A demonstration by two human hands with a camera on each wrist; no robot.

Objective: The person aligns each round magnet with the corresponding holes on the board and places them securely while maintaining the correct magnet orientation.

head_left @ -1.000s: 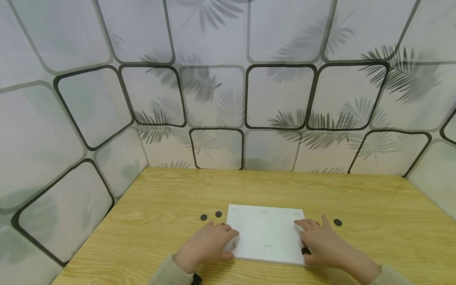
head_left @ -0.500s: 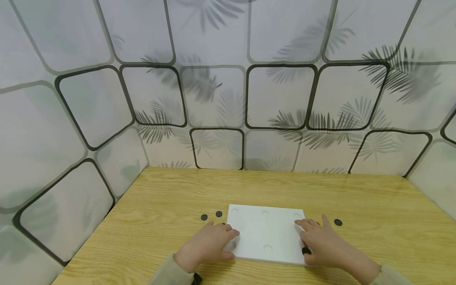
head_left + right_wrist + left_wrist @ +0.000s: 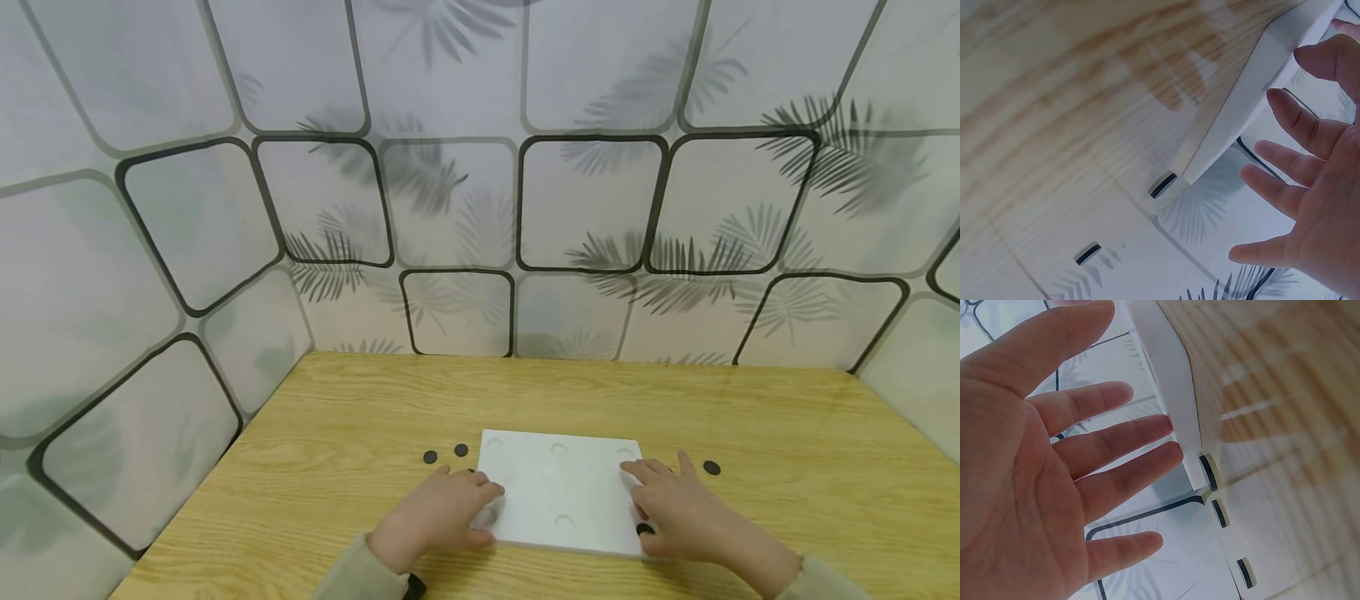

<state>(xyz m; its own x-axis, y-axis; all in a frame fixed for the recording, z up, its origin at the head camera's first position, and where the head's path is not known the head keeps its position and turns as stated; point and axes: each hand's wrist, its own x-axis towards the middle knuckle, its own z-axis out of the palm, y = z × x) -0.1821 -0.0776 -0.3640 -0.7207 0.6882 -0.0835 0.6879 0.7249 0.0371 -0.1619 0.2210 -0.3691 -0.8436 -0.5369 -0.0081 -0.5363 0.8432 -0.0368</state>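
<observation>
A white rectangular board (image 3: 566, 487) with shallow round recesses lies flat on the wooden table (image 3: 570, 396). My left hand (image 3: 442, 510) rests at its left side with fingers spread, the fingertips right at the board's edge in the left wrist view. On the opposite side, my right hand (image 3: 678, 512) reaches over the right edge, its fingers spread too. Between the right thumb and index finger a black disc (image 3: 644, 528) shows at the board's front right corner, partly covered by the hand. Neither hand grips anything.
Two black discs (image 3: 430, 457) lie on the table left of the board, and a third is mostly hidden behind the left hand. To the right is another black disc (image 3: 712, 467). A patterned wall covering (image 3: 457, 200) rises behind and beside the table.
</observation>
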